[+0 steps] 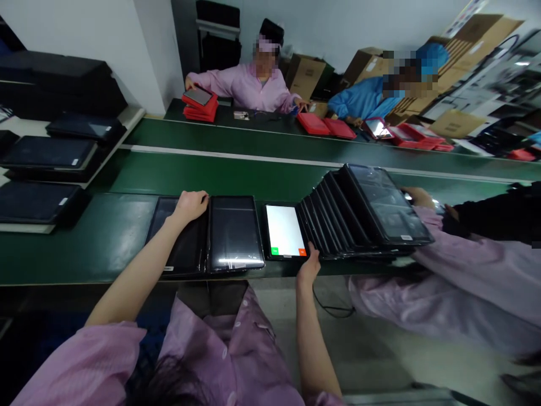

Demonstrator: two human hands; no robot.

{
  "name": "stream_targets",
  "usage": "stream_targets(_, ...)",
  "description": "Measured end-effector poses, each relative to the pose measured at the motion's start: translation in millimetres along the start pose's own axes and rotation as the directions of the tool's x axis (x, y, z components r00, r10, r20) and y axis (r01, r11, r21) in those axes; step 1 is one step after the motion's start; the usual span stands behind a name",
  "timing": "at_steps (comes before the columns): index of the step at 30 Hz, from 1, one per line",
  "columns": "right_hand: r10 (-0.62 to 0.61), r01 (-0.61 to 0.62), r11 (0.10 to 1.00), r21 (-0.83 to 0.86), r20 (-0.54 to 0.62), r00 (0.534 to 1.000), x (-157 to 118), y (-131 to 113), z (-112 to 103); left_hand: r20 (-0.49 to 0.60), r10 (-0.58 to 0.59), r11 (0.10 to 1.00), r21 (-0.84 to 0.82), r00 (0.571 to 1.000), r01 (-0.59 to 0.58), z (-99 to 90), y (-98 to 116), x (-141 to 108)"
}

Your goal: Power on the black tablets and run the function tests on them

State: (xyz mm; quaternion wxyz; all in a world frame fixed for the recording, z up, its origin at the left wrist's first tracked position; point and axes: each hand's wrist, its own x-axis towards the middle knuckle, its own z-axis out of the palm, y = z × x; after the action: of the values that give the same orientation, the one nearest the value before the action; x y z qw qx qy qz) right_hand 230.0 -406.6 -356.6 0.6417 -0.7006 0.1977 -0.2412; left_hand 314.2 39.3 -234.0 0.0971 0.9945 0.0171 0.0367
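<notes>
My left hand (191, 206) is closed over the upper right part of a dark tablet (181, 242), by the gap to its neighbour. Its fingertips are hidden, so whatever they pinch does not show. To the right lies a second dark tablet (235, 234), its screen off and wrapped in shiny film. Further right is a tablet with a lit white screen (285, 228), showing a green and a red box at its lower corners. My right hand (310, 266) grips that lit tablet's lower right corner, the thumb along its side.
A leaning row of dark tablets (367, 208) stands just right of the lit one, beside a co-worker's pink sleeve (448, 242). More tablets (46, 152) lie on a shelf at left. Across the green bench (169, 169), two people sit near red cases (200, 110).
</notes>
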Motion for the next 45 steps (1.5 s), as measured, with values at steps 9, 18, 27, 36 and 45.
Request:
stream_targets(9, -0.11, 0.137, 0.99, 0.007, 0.64, 0.761, -29, -71, 92, 0.027, 0.109, 0.991, -0.075, 0.994, -0.107, -1.5, -2, -11)
stream_targets(18, -0.103, 0.179, 0.983, -0.038, 0.693, 0.714, -15, -84, 162, 0.01, 0.134, 0.983, -0.131, 0.991, -0.132, -4.1, 0, -14)
stream_targets(27, -0.107, 0.194, 0.98, -0.052, 0.679, 0.726, -15, -83, 158, 0.026, 0.15, 0.968, -0.208, 0.988, -0.142, -4.0, 0, -12)
stream_targets(36, 0.015, 0.074, 0.992, -0.107, 0.658, 0.753, -49, -87, 123, -0.033, 0.12, 0.953, -0.275, 0.992, -0.125, -3.9, -1, -15)
stream_targets(45, -0.036, 0.266, 0.952, -0.149, 0.812, 0.583, -98, -96, 56, -0.018, 0.106, 0.966, -0.237, 0.994, -0.107, -6.5, 3, -15)
